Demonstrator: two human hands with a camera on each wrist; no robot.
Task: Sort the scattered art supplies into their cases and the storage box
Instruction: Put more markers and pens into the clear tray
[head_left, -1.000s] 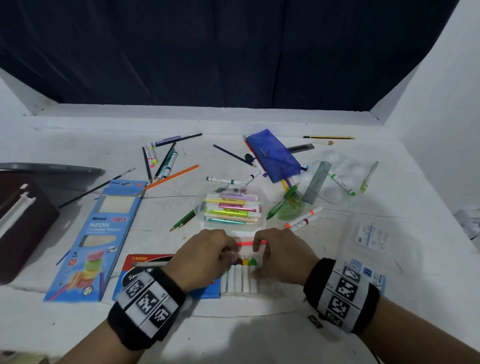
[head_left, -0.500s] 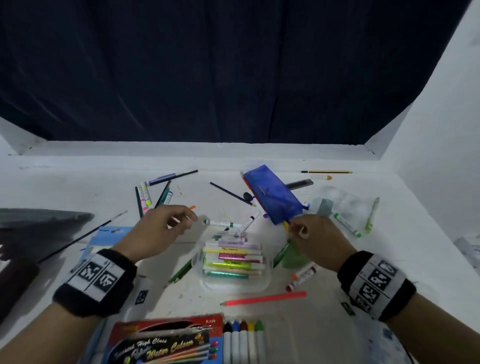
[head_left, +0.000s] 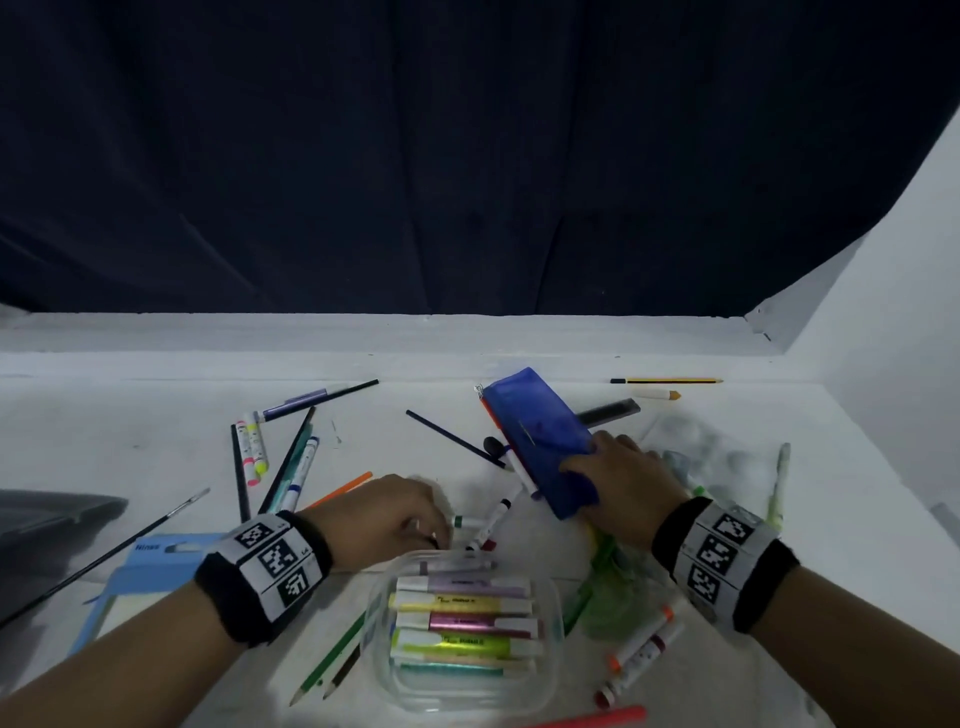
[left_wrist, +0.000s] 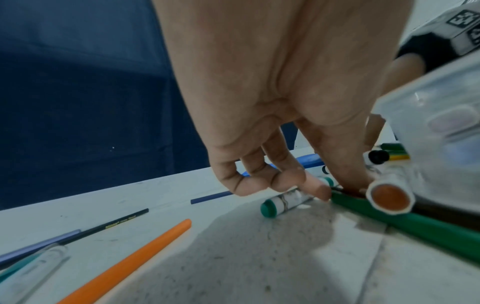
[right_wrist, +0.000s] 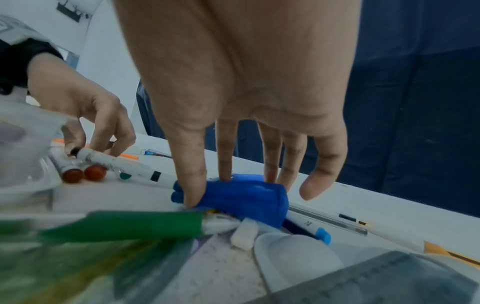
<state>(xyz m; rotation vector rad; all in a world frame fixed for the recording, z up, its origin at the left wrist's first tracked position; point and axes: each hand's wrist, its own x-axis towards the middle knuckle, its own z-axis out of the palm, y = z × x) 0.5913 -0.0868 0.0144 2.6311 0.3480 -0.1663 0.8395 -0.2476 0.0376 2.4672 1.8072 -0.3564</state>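
Note:
My left hand (head_left: 395, 519) reaches down just behind the clear container (head_left: 375, 613) of highlighters. Its thumb and index finger pinch a white green-capped marker (left_wrist: 284, 200) that lies on the table among other markers (right_wrist: 94, 172). My right hand (head_left: 621, 483) is on the near end of the blue pencil pouch (head_left: 535, 431). In the right wrist view the thumb presses the pouch's side and the fingers (right_wrist: 224, 164) come down on its top, bunching the fabric (right_wrist: 249, 197). Pens stick out from under the pouch.
Pens and pencils (head_left: 291, 457) lie scattered at the back left, an orange pencil (left_wrist: 124, 265) among them. A blue coloured-pencil box (head_left: 150, 566) and a dark box (head_left: 47, 514) sit at the left. A green protractor (head_left: 608, 592), a clear palette (head_left: 722, 457) and markers (head_left: 641, 647) lie right.
Both hands have left the marker case at the front. The left went from the orange pencil to the markers behind the container. The right came down on the blue pouch.

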